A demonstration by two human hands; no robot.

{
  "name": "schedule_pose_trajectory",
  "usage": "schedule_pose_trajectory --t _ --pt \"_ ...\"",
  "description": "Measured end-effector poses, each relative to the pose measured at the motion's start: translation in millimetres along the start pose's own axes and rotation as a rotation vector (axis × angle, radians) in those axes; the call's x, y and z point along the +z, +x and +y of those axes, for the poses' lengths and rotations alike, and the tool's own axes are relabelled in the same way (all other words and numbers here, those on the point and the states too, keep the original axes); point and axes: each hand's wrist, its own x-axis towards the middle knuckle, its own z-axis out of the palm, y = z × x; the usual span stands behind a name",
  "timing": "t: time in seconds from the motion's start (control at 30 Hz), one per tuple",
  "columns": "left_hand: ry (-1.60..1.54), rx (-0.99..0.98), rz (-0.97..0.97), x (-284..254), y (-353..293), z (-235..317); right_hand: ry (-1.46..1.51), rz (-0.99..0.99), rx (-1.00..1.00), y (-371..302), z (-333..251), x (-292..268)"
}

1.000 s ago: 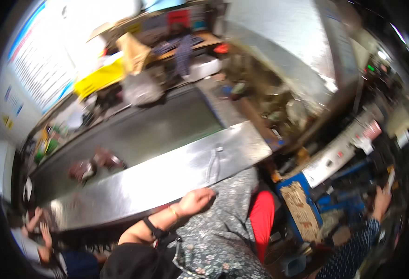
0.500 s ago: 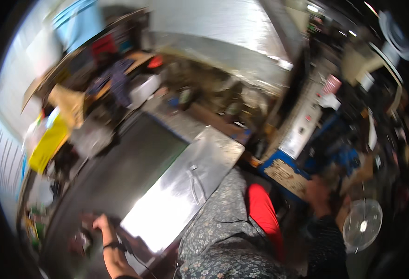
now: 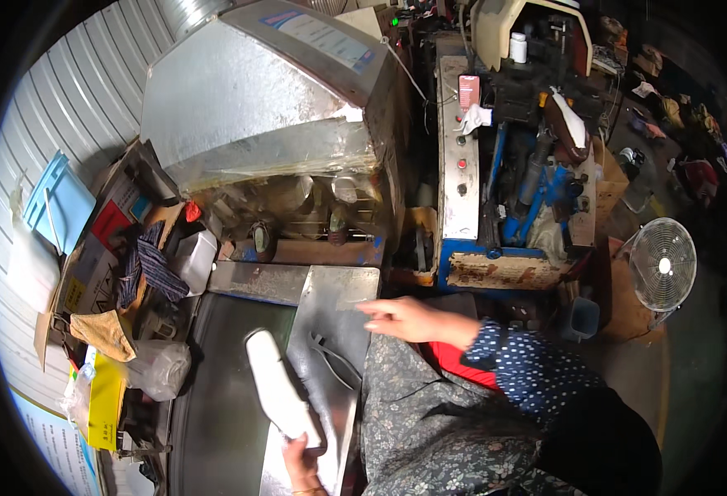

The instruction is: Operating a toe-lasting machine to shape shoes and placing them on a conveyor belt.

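Note:
My left hand grips one end of a shoe, its long white underside facing up and a dark edge showing along the right. The shoe is held tilted over the seam between a dark conveyor belt and a shiny metal plate. On that plate lies a pair of pincers, just right of the shoe and touched by neither hand. My right hand is above the plate's right edge, its fingers stretched out to the left and nothing in them.
A metal hood stands behind the belt, with shoes under it. At the right is a blue machine bearing another white-bottomed shoe. A round fan stands further right. Boxes and a yellow carton line the left.
My left hand has taken the shoe up from the belt and brought it right, to the plate. From the far right, my right hand has come in towards the plate. The view has turned.

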Motion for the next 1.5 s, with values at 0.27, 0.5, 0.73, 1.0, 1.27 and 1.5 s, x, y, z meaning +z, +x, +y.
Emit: schedule_pose_trajectory --t 0.27,0.5,0.73,1.0,1.27,1.5 --pt "0.514 -0.28 -0.553 113.7 18.8 -18.2 -0.058 0.436 -0.278 -55.2 -60.8 -16.3" --pt "0.071 -0.501 -0.305 172.4 69.4 -88.2 -0.455 0.253 -0.464 -110.7 -49.9 37.1" --pt "0.008 -0.381 -0.229 192.8 63.1 -98.6 -0.254 -0.049 -0.232 -109.6 -22.2 5.0" --pt "0.995 0.324 -0.289 168.5 46.8 -102.1 -0.027 0.174 0.23 -157.4 44.8 69.0" --pt "0.273 -0.207 -0.271 152.2 71.7 -91.7 0.584 0.124 0.431 -123.8 74.7 59.8" --pt "0.391 -0.179 -0.304 140.5 75.2 -112.8 -0.466 0.055 0.357 -119.2 70.0 94.8"
